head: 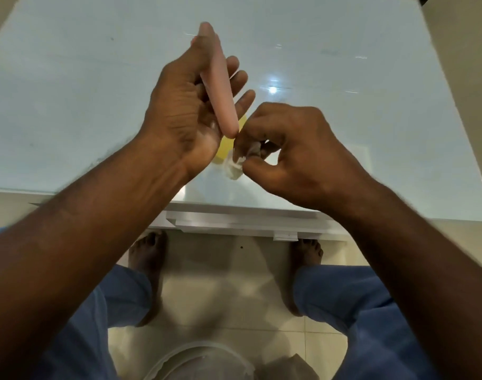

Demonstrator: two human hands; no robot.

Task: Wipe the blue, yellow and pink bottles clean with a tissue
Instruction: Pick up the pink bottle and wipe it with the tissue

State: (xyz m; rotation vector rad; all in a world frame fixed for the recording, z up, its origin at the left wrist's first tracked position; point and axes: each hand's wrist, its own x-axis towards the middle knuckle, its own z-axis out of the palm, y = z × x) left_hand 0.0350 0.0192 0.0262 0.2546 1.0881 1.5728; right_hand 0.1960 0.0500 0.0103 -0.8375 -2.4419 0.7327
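My left hand [185,105] holds a slim pink bottle [217,80] above the table, its fingers spread behind it and its near end pointing down toward my right hand. My right hand [289,152] pinches a crumpled white tissue [238,160] right at the bottle's lower end. A yellow bottle [225,149] lies on the table beneath my hands, mostly hidden by them. No blue bottle shows in this view.
The pale glass table [69,91] stretches far and wide, its near edge [234,212] just below my hands. Under it are my bare feet [149,253] on beige floor tiles and a white rounded object [201,360] at the bottom.
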